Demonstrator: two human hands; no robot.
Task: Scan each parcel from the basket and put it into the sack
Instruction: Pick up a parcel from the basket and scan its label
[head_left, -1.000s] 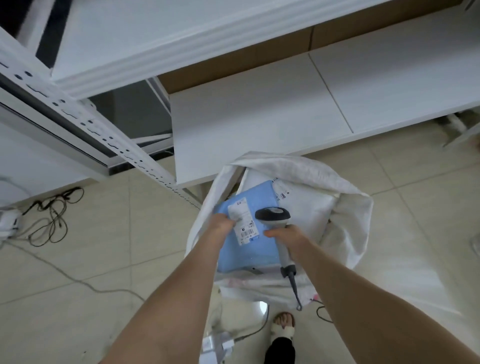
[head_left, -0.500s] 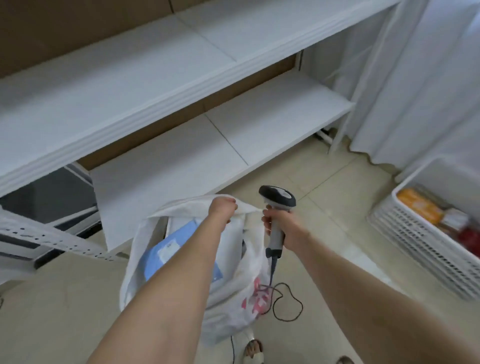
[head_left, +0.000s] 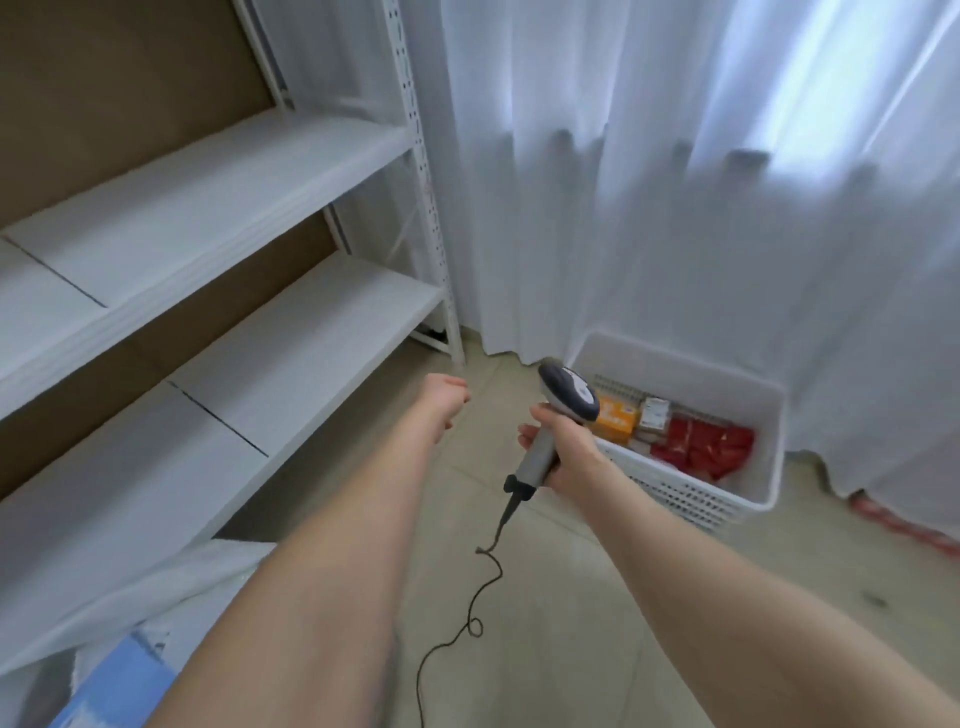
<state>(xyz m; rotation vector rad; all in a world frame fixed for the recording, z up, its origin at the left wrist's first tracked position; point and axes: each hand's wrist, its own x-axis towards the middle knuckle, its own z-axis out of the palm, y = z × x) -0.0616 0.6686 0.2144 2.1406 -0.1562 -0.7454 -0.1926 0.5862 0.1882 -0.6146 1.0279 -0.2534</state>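
Plainly the job sits partway through; a blue parcel (head_left: 122, 680) appears to lie inside the white sack (head_left: 171, 592) at the lower left edge of the view, so at least one looks bagged. The white basket (head_left: 691, 501) stands on the floor (head_left: 571, 623) against the curtain (head_left: 675, 208), well apart from the sack, and it is far from emptied. An orange parcel (head_left: 615, 422), a small labelled box (head_left: 654, 413) and a heap of red parcels (head_left: 701, 449) lie in it (how many red ones there are is hard to count).

The right hand (head_left: 566, 452) has its grip wrapped round the handle of the scanner (head_left: 569, 397), head tilted toward the basket; the scanner's cable (head_left: 483, 587) trails down across the floor. The left hand (head_left: 444, 397) reaches forward between the shelf (head_left: 291, 332) and the basket, its grip loosely curled and holding nothing; it is not yet over the basket's rim.

The step in hand, I judge, is fetching the next parcel. What remains is the bulk of the work: lift each parcel out, scan its label, carry it across to the sack.
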